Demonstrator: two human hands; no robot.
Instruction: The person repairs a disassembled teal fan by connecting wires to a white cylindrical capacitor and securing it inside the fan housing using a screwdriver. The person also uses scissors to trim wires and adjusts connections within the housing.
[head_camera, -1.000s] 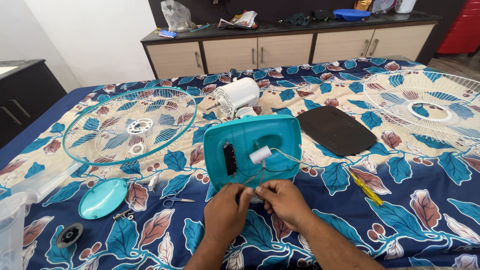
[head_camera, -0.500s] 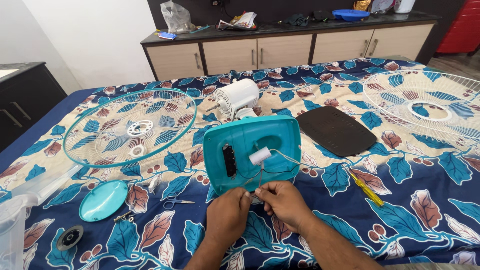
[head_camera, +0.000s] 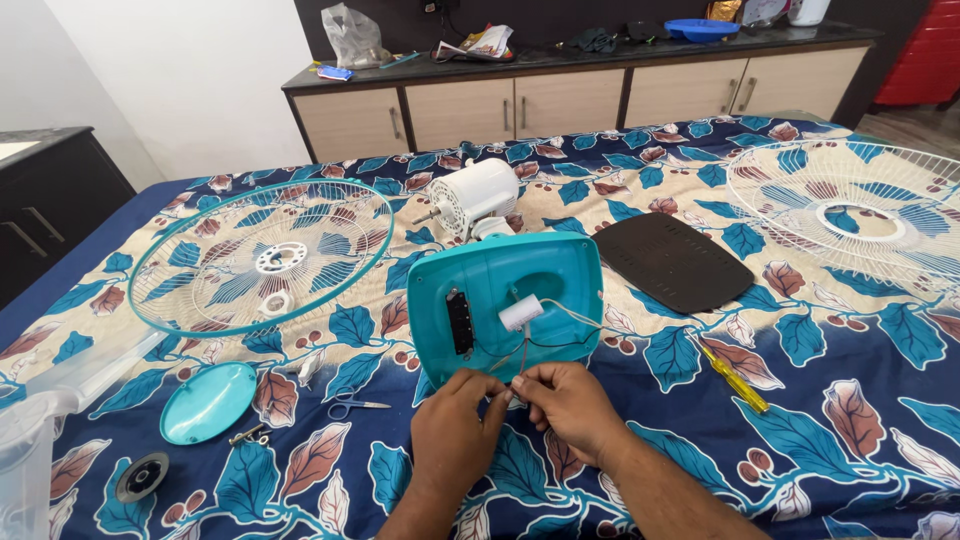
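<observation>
Pinching thin wires (head_camera: 522, 362) at the near edge of the teal fan base (head_camera: 505, 300), left hand (head_camera: 455, 435) and right hand (head_camera: 567, 410) worked between two wire guards, one teal-rimmed guard (head_camera: 262, 257) far left, one white guard (head_camera: 860, 215) far right; one yellow screwdriver (head_camera: 733, 377) lay right.

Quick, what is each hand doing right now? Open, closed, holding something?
Left hand: closed, fingertips pinching the thin wires from the turquoise fan base.
Right hand: closed, pinching the same wires.

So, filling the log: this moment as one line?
hands: left hand and right hand pinch wires | at: teal fan base | near: scissors
</observation>
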